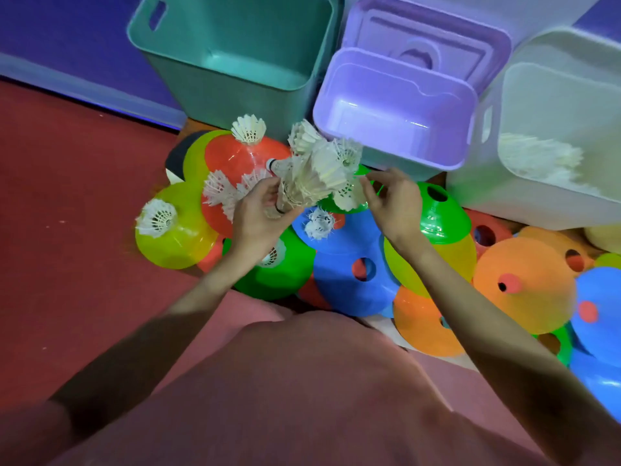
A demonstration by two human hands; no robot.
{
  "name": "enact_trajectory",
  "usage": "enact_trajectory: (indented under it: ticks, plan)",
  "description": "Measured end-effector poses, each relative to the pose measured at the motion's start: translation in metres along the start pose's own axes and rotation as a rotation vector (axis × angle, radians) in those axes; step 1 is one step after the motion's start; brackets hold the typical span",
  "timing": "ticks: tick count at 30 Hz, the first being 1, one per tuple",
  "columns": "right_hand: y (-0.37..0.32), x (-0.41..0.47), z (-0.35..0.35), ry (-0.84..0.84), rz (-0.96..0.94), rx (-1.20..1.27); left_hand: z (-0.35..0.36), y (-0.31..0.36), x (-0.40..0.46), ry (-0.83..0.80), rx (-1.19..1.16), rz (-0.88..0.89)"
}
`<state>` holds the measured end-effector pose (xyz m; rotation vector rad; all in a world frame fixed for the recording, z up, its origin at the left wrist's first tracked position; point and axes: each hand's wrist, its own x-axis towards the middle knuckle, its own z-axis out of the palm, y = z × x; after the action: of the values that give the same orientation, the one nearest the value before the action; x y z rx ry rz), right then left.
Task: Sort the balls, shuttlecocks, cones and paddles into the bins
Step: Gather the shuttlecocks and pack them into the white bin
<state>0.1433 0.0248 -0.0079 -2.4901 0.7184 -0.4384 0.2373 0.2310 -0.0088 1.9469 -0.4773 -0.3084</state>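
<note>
My left hand [258, 213] is shut on a stacked bunch of white shuttlecocks [312, 176] held above the pile. My right hand [393, 203] pinches one white shuttlecock [349, 196] right beside the bunch. Loose shuttlecocks lie on the flat disc cones: one on a yellow cone [156, 218], one at the back on a red cone [248, 129], one on a blue cone [319, 225]. Disc cones in red, yellow, green, blue and orange cover the floor. The white bin [477, 193] at the right holds several shuttlecocks [541, 159].
A teal bin [174, 82] stands at the back left and a purple bin [339, 136] in the middle, with its purple lid [433, 31] leaning behind it. A black paddle [174, 156] edge shows under the yellow cone. Red floor spreads to the left.
</note>
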Motion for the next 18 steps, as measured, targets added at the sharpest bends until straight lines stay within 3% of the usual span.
enact_trajectory:
  ticks: [6, 10, 13, 18]
  plan:
    - [0.04, -0.028, -0.053, 0.309, 0.317, 0.357, 0.034, 0.029, 0.007, -0.159, 0.046, 0.072]
    - [0.042, -0.034, -0.092, 0.468, 0.345, 0.572, 0.064, 0.047, 0.015, -0.244, 0.104, 0.125]
    - [0.046, -0.031, -0.111, 0.394, 0.331, 0.621, 0.089, 0.056, 0.018, -0.303, 0.114, 0.173]
    - [0.072, -0.023, -0.123, 0.172, 0.403, 0.504, 0.129, 0.079, 0.019, -0.386, 0.091, 0.253]
